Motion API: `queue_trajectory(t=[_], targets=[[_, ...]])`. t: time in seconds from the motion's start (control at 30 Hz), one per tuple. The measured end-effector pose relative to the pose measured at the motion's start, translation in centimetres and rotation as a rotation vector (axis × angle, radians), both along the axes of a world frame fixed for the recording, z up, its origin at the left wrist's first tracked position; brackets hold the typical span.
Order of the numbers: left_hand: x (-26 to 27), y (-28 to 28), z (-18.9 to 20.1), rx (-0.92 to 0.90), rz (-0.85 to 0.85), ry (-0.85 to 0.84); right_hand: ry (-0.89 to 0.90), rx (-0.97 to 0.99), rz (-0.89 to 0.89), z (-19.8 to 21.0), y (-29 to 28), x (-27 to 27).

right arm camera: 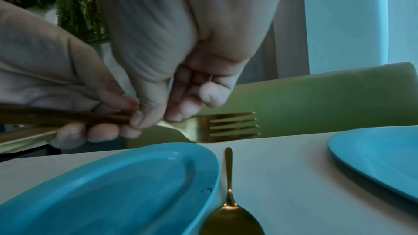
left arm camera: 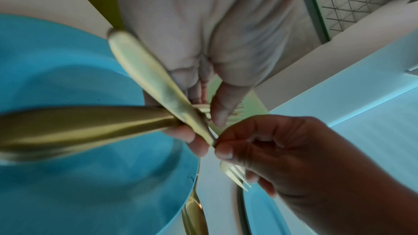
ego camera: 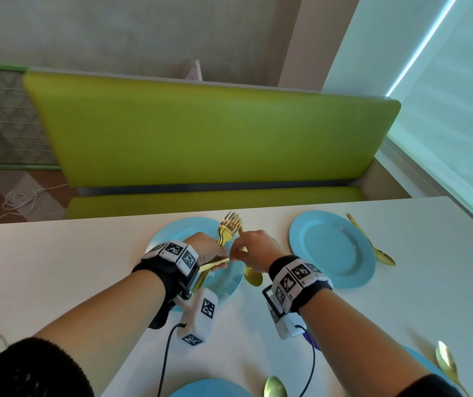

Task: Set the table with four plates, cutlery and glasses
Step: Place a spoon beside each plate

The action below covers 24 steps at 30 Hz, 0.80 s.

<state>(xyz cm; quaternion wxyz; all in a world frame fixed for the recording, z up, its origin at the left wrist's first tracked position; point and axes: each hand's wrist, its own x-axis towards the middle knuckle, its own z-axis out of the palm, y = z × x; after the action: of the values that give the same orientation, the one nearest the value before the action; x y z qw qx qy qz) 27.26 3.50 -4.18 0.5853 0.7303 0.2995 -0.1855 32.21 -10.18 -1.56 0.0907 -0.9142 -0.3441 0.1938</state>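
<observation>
Over the far left blue plate [ego camera: 231,285], my left hand [ego camera: 215,253] grips a bundle of gold forks [ego camera: 229,224] by the handles, tines pointing away. My right hand [ego camera: 238,253] pinches the neck of one fork in that bundle. In the left wrist view, the right hand [left arm camera: 224,147] holds that fork [left arm camera: 236,176] just below the left hand [left arm camera: 199,131]. The right wrist view shows thumb and forefinger of the right hand [right arm camera: 156,121] on the fork [right arm camera: 226,126] above the plate [right arm camera: 113,185]. A gold spoon [ego camera: 253,277] lies to the right of this plate.
A second blue plate [ego camera: 332,247] lies far right with a gold spoon [ego camera: 381,256] beside it. Two more blue plates [ego camera: 209,388] [ego camera: 418,359] sit at the near edge, each with a spoon [ego camera: 275,386] [ego camera: 447,365]. A green bench [ego camera: 200,133] stands beyond the white table [ego camera: 57,267].
</observation>
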Motion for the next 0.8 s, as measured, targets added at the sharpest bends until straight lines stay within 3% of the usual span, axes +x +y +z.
queue_trajectory(t=[0.1,0.2,0.3,0.4,0.5,0.8], targets=[[0.4,0.6,0.2,0.038,0.106,0.019,-0.009,-0.012,-0.101,-0.2,-1.3,1.1],[0.5,1.6,0.6,0.100,0.201,0.022,0.043,0.035,-0.362,-1.3,-3.5,2.9],[0.9,2.6,0.8,0.036,0.245,0.002,0.066,0.001,-0.588,-2.4,-5.3,4.5],[1.2,3.1,0.6,0.002,0.303,-0.029,0.010,-0.257,-0.616,-3.4,-5.8,5.1],[1.3,3.2,0.2,-0.045,0.329,-0.035,0.035,-0.339,-0.655,-4.8,-5.8,5.7],[1.7,2.8,-0.5,-0.067,0.380,-0.024,0.124,-0.187,-0.857,-7.2,-4.8,6.8]])
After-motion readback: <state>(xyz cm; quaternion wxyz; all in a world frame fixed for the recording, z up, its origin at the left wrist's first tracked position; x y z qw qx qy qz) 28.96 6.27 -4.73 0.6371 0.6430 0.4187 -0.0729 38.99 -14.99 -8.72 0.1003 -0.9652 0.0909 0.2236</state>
